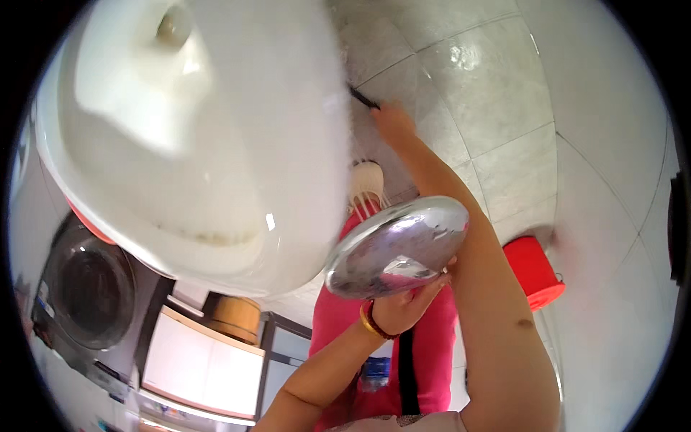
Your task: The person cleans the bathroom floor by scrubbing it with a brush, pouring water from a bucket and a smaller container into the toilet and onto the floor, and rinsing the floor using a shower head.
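My left hand (404, 309), with a gold and a dark red band at its wrist, is closed at the lower edge of a shiny, round, shallow metal piece (396, 245). It looks like a lid or dish and is held tilted over my pink trousers; most of the fingers are behind it. Farther off and lower down, my right hand (394, 124) grips a thin black handle (363, 97) near the tiled floor. The far end of that handle goes out of sight behind the white ceramic basin (302, 144). My right forearm passes just right of the metal piece.
The basin, with a drain hole at its top, fills the upper left. A red bucket (534, 273) stands right of my arm, near the pale wall (604, 216). At lower left are a round machine door (90, 284), a white cabinet (205, 356) and a wooden tub (234, 319).
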Demonstrator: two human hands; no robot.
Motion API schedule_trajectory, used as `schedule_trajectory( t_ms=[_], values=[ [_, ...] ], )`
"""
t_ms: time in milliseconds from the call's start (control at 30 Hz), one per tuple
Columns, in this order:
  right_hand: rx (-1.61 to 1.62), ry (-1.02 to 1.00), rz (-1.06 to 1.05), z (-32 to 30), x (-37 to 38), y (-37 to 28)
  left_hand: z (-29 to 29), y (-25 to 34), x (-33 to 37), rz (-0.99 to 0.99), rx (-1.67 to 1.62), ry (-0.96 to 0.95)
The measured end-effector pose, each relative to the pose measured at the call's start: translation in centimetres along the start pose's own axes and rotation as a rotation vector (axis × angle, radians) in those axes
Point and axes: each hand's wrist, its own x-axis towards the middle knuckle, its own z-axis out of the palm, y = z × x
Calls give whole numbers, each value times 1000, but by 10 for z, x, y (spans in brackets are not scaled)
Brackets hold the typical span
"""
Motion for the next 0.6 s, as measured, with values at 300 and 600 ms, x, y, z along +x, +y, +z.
schedule_trajectory(
  t_ms=[300,600],
  values=[
    [-359,-35,-58,-56,-51,51,7,3,-30,50,-242,311],
    [-768,-13,-215,-123,-111,27,11,-44,-118,52,-733,510]
  ],
)
